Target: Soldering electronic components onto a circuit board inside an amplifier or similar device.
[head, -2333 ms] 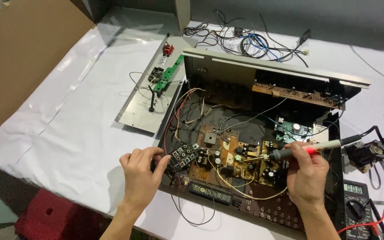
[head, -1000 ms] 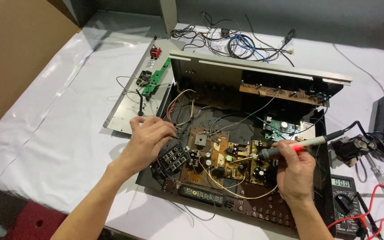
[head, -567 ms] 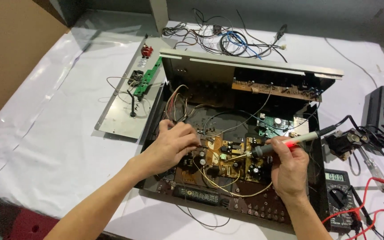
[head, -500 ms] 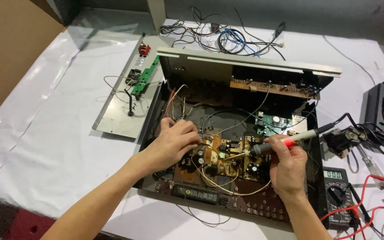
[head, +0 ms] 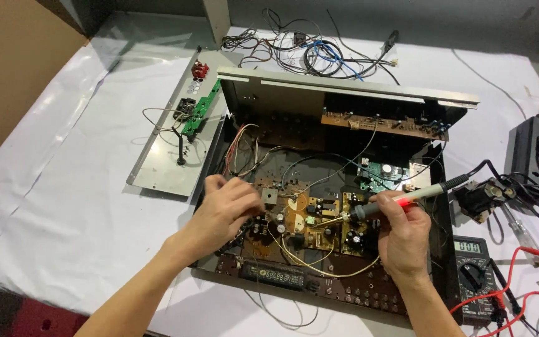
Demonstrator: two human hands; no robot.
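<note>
An opened black case (head: 444, 249) of an electronic device is shown on a tabletop (head: 82, 200) covered in white sheeting, and all positions are given relative to this case. Inside it, at the centre, a brown circuit board (head: 310, 224) is seen. A soldering iron (head: 400, 201) is held in the right hand (head: 403, 234), whose grip is closed around the handle like a pen; the metal tip is laid on the board, just beside a yellow wire (head: 319, 265) that loops across the front of the case. The left hand (head: 226, 212) is placed over the left part of the board, its fingers (head: 247, 190) curled together on small parts there; what is pinched, if anything, cannot be told. A green board (head: 382, 175) is seen at the back right of the interior. Outside the case, a grey metal panel (head: 163, 156) with a narrow green strip lies to the left, a tangle of cables (head: 313, 53) lies behind, and a multimeter (head: 476, 278) with red leads (head: 519, 287) lies at the front right corner. A black power adapter (head: 534, 159) stands further right.
</note>
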